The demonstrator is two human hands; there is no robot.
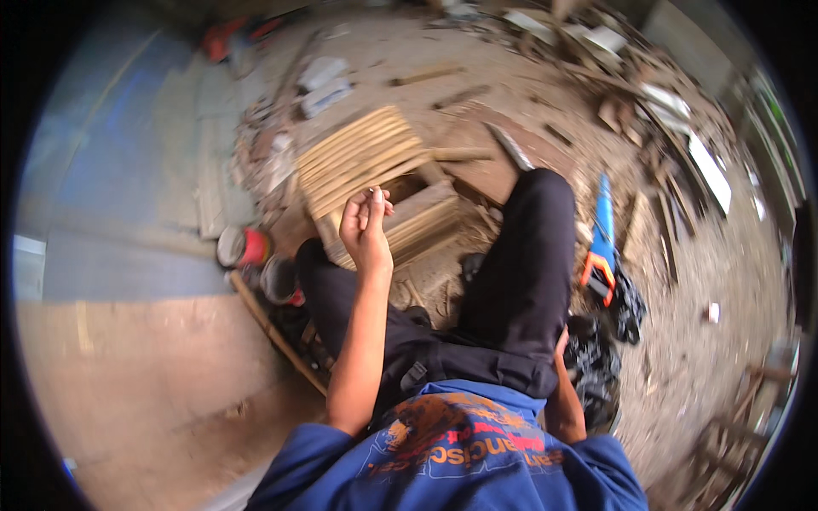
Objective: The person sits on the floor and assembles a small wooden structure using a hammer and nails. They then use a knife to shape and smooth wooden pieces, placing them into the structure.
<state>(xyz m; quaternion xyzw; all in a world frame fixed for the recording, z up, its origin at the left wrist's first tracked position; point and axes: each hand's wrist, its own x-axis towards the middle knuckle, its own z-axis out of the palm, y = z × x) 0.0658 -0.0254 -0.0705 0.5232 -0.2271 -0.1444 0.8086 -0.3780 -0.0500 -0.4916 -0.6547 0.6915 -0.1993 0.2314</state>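
A blue printed T-shirt (486,460) lies nearest. Beyond it, the left hand (368,230) is raised in front of a slatted wooden box (362,157) just past the left knee, its fingers curled inward; I cannot tell whether they pinch anything. The right hand (561,342) is mostly hidden beside the right thigh (520,264), its grip unclear. A blue handsaw (603,230) lies farther right.

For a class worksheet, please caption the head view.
Left hand raised before slatted wood, right hand beside the thigh, blue-and-orange saw on the ground.
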